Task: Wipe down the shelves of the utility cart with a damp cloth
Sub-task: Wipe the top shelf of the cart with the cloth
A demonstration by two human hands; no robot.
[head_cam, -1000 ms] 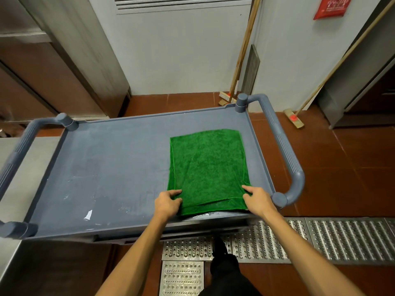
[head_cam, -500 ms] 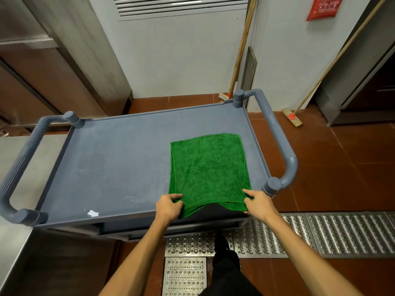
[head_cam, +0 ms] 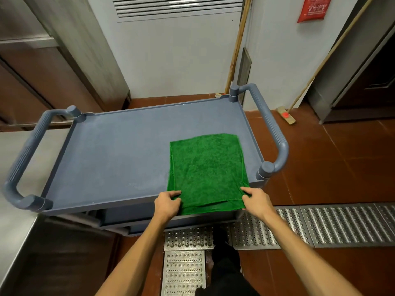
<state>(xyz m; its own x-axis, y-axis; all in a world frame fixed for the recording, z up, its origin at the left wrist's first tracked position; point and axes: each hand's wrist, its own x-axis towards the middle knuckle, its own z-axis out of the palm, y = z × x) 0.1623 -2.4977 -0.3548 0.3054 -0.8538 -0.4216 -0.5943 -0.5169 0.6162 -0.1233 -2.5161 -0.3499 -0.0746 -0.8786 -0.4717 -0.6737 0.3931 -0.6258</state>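
A green cloth (head_cam: 207, 167) lies spread flat on the right half of the grey-blue utility cart's top shelf (head_cam: 119, 152). Its near edge hangs over the shelf's front rim. My left hand (head_cam: 167, 205) pinches the cloth's near left corner. The near right corner is pinched by my right hand (head_cam: 255, 201). Both hands sit at the front edge of the cart. The lower shelves are mostly hidden under the top one.
The cart has a curved handle at the left end (head_cam: 23, 163) and at the right end (head_cam: 271, 129). A steel counter (head_cam: 12, 189) stands at the left. Brooms (head_cam: 286, 115) lean on the far wall. Metal drain grates (head_cam: 320, 225) run across the tiled floor.
Both hands have drawn the cloth toward the front edge, so its near edge now hangs over the rim. The view has shifted, with the cart lower and farther left in frame.
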